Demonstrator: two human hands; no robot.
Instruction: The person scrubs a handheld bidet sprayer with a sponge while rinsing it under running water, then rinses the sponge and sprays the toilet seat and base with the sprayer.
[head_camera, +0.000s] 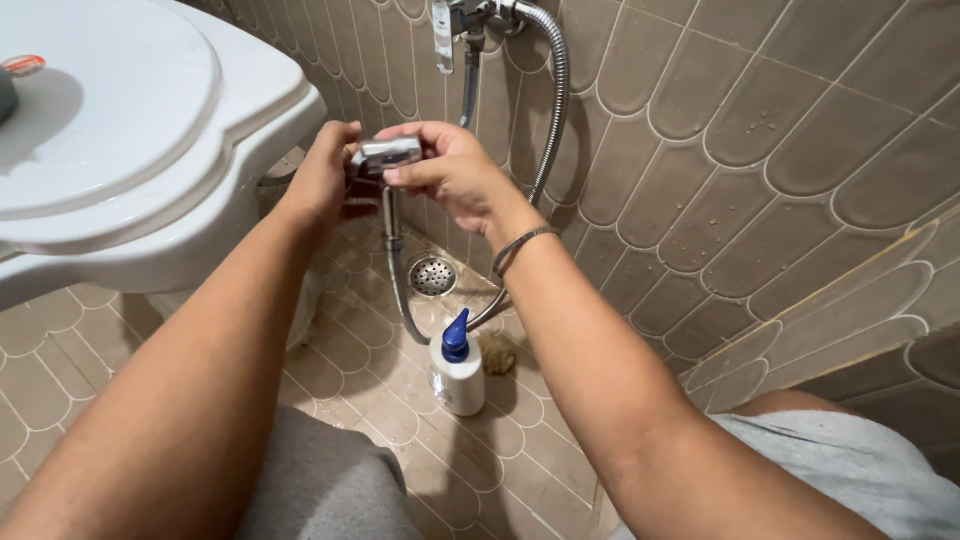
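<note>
I hold the chrome sprayer (389, 153) up in front of the tiled wall (760, 130), both hands on it. My right hand (455, 170) has its grip clamped on the head, thumb beneath and fingers over the top. My left hand (325, 180) is closed round its other end, beside the toilet (130, 130). The metal hose (400, 290) hangs from the sprayer, loops low and climbs to the valve (470, 20). On the floor below stand a white bottle (458, 372) with a blue cap, a sponge (497, 352) and the drain (433, 275).

Beige scale-tile wall (780, 150) & floor (370, 370), round drain (433, 276).
</note>
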